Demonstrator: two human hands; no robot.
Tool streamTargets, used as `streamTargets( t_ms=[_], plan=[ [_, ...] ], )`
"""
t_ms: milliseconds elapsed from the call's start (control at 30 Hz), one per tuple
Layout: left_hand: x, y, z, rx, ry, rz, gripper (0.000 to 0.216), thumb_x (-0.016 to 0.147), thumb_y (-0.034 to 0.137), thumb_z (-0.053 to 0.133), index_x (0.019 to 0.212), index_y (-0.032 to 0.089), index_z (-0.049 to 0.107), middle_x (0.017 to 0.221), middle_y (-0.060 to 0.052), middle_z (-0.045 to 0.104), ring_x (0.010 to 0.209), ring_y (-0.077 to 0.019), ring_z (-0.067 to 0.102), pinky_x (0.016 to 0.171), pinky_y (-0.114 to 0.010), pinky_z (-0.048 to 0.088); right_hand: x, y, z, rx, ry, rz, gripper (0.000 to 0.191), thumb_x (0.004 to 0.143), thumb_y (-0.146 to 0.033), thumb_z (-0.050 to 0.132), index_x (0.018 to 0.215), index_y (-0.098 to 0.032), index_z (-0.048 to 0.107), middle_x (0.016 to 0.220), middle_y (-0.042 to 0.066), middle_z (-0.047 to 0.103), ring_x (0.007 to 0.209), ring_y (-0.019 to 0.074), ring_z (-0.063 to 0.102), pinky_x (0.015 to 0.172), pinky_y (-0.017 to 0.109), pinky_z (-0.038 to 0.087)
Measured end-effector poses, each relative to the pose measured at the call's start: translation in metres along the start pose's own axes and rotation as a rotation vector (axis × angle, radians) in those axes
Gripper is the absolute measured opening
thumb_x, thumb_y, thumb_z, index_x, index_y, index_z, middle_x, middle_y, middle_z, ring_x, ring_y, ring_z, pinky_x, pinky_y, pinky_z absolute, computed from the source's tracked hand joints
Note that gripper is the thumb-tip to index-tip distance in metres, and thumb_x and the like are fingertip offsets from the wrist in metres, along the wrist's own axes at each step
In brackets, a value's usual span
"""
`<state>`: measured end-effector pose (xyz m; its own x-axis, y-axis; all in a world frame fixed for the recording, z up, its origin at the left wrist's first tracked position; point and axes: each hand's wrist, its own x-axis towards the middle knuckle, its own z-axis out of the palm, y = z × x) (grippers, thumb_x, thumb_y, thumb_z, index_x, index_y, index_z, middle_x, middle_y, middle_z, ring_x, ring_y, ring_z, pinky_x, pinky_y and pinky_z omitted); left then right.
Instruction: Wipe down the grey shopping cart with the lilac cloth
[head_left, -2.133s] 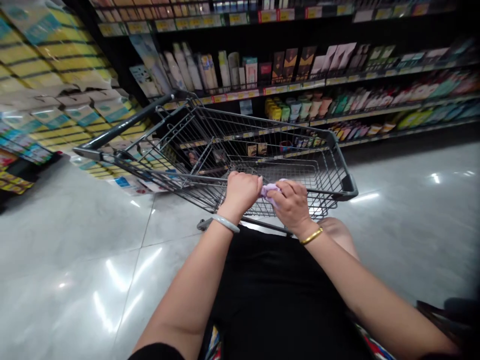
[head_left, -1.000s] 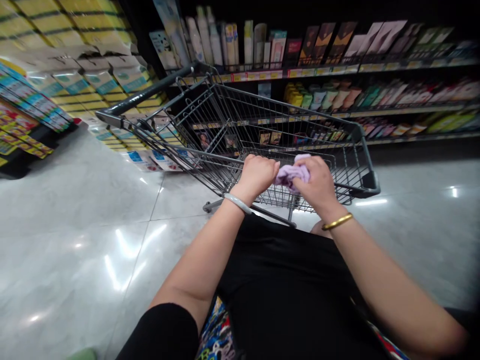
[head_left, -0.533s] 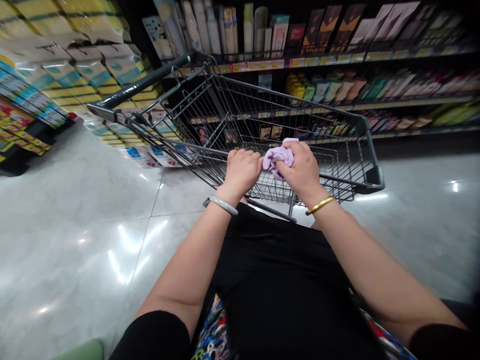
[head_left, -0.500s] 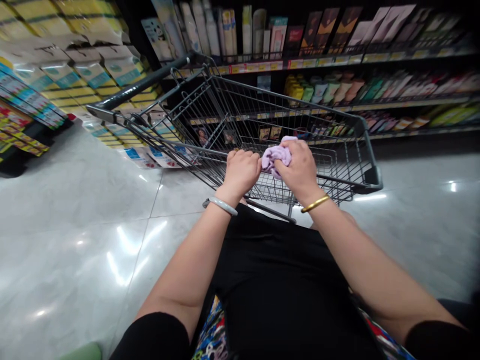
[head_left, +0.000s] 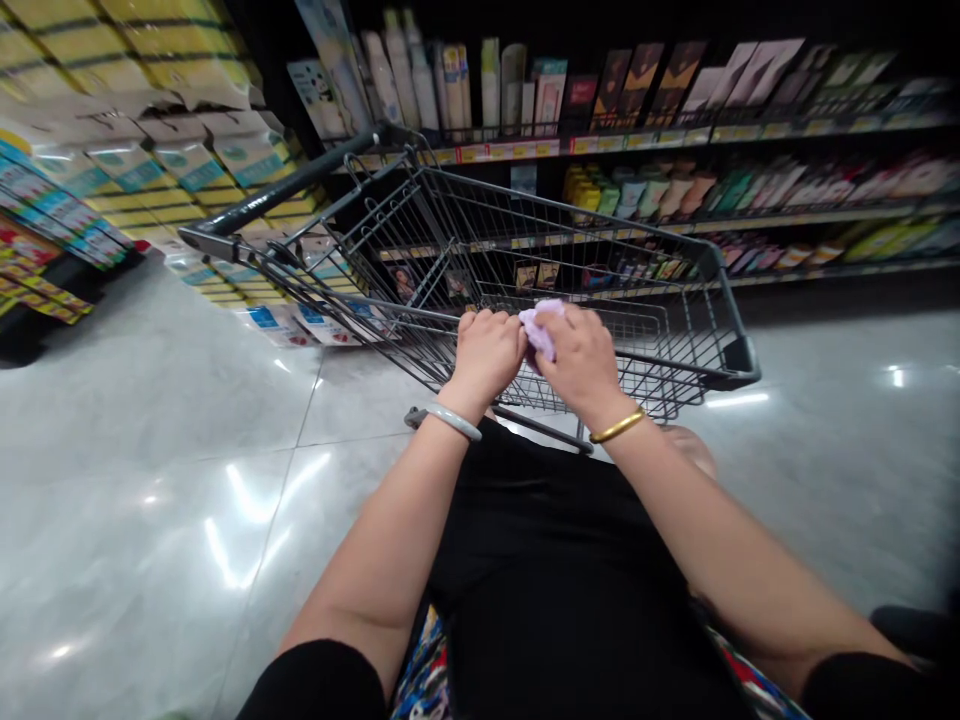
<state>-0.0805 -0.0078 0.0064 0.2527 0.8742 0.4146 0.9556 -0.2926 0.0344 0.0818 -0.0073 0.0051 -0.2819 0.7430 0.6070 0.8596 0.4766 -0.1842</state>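
Note:
A grey wire shopping cart (head_left: 420,318) stands sideways in front of me, its handle bar to the left. My left hand (head_left: 489,350) is closed over the cart's near top rail, with a pale bracelet on the wrist. Just right of it, my right hand (head_left: 581,355) presses a crumpled lilac cloth (head_left: 541,328) against the same rail. The fingers curl round the cloth and hide part of it. A gold bangle sits on this wrist. Both hands are nearly touching.
Behind the cart, store shelves (head_left: 637,135) carry boxes, bottles and tubes. Stacked yellow packs (head_left: 225,160) rise at the left, beside a display rack (head_left: 52,215). Glossy grey floor tiles (head_left: 150,500) reflect the lights.
My right hand has slid left along the rail with the cloth, closer to my left hand. More of the cloth is now covered. My left hand keeps its grip on the rail.

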Motion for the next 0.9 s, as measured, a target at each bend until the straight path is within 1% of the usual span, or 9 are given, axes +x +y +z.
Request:
streamTargets(
  t_ms=[100, 233, 300, 367, 433, 533, 667, 800, 900],
  plan=[
    [-0.001, 0.0, -0.002, 0.011, -0.002, 0.01, 0.042, 0.101, 0.036, 0.027, 0.09, 0.02, 0.064, 0.09, -0.008, 0.067, 0.093, -0.0249, 0.055, 0.086, -0.042, 0.031, -0.001, 0.009, -0.004, 0.076, -0.093, -0.034, 0.033, 0.078, -0.027, 0.064, 0.111, -0.024, 0.063, 0.106, 0.008, 0.064, 0.095, 0.0274, 0.054, 0.079, 0.039, 0.045],
    [-0.001, 0.0, -0.002, 0.013, -0.003, -0.009, 0.042, 0.101, 0.038, 0.028, 0.089, 0.021, 0.064, 0.09, -0.008, 0.067, 0.093, -0.0249, 0.055, 0.087, -0.042, 0.031, 0.002, 0.03, -0.011, 0.115, -0.075, 0.111, 0.031, 0.076, -0.026, 0.063, 0.107, -0.023, 0.063, 0.101, 0.007, 0.065, 0.089, 0.0255, 0.057, 0.077, 0.038, 0.046],
    [0.0, 0.001, -0.002, 0.018, -0.006, -0.018, 0.041, 0.101, 0.038, 0.028, 0.089, 0.021, 0.064, 0.09, -0.008, 0.068, 0.093, -0.0248, 0.055, 0.087, -0.042, 0.031, 0.003, 0.026, -0.009, 0.089, -0.043, 0.127, 0.032, 0.076, -0.026, 0.064, 0.108, -0.023, 0.064, 0.107, 0.008, 0.064, 0.092, 0.0265, 0.057, 0.079, 0.038, 0.045],
    [0.0, 0.001, -0.002, 0.029, -0.006, -0.012, 0.041, 0.101, 0.037, 0.028, 0.089, 0.02, 0.064, 0.09, -0.008, 0.068, 0.093, -0.0245, 0.055, 0.086, -0.042, 0.031, 0.003, 0.012, -0.005, 0.087, -0.046, 0.063, 0.035, 0.077, -0.025, 0.064, 0.112, -0.023, 0.064, 0.113, 0.009, 0.063, 0.096, 0.0271, 0.055, 0.082, 0.039, 0.045],
    [-0.001, 0.001, -0.002, 0.039, -0.003, 0.001, 0.041, 0.101, 0.035, 0.027, 0.089, 0.02, 0.063, 0.09, -0.008, 0.067, 0.092, -0.024, 0.055, 0.086, -0.041, 0.031, 0.001, 0.002, -0.003, 0.108, -0.072, -0.005, 0.035, 0.078, -0.025, 0.064, 0.113, -0.024, 0.064, 0.112, 0.008, 0.064, 0.097, 0.0266, 0.054, 0.083, 0.039, 0.045],
    [-0.002, 0.001, -0.003, 0.038, 0.002, 0.016, 0.04, 0.101, 0.036, 0.028, 0.09, 0.02, 0.063, 0.09, -0.008, 0.067, 0.092, -0.024, 0.055, 0.086, -0.041, 0.032, -0.002, 0.006, -0.005, 0.16, -0.113, -0.025, 0.032, 0.078, -0.026, 0.064, 0.11, -0.025, 0.065, 0.105, 0.006, 0.065, 0.094, 0.0253, 0.056, 0.083, 0.038, 0.046],
    [-0.002, 0.001, -0.002, 0.03, 0.023, 0.002, 0.039, 0.1, 0.038, 0.03, 0.087, 0.021, 0.063, 0.088, -0.008, 0.067, 0.093, -0.0247, 0.055, 0.086, -0.042, 0.032, 0.001, 0.024, -0.014, 0.166, -0.134, 0.065, 0.035, 0.077, -0.026, 0.062, 0.111, -0.024, 0.066, 0.109, 0.007, 0.065, 0.097, 0.0269, 0.057, 0.086, 0.04, 0.046],
    [0.0, 0.0, 0.002, 0.011, 0.027, -0.002, 0.039, 0.1, 0.036, 0.03, 0.089, 0.02, 0.064, 0.089, -0.008, 0.067, 0.093, -0.0254, 0.055, 0.087, -0.043, 0.032, 0.006, 0.008, -0.01, 0.169, -0.142, 0.023, 0.044, 0.08, -0.026, 0.06, 0.124, -0.028, 0.062, 0.127, 0.006, 0.059, 0.109, 0.0291, 0.052, 0.092, 0.043, 0.044],
    [0.0, -0.001, 0.004, 0.003, 0.012, 0.008, 0.036, 0.099, 0.032, 0.031, 0.091, 0.02, 0.064, 0.091, -0.008, 0.067, 0.093, -0.0252, 0.055, 0.087, -0.042, 0.032, 0.003, -0.003, -0.007, 0.185, -0.189, -0.034, 0.045, 0.08, -0.024, 0.059, 0.124, -0.031, 0.062, 0.124, 0.005, 0.061, 0.107, 0.029, 0.051, 0.09, 0.044, 0.043]
  ],
)
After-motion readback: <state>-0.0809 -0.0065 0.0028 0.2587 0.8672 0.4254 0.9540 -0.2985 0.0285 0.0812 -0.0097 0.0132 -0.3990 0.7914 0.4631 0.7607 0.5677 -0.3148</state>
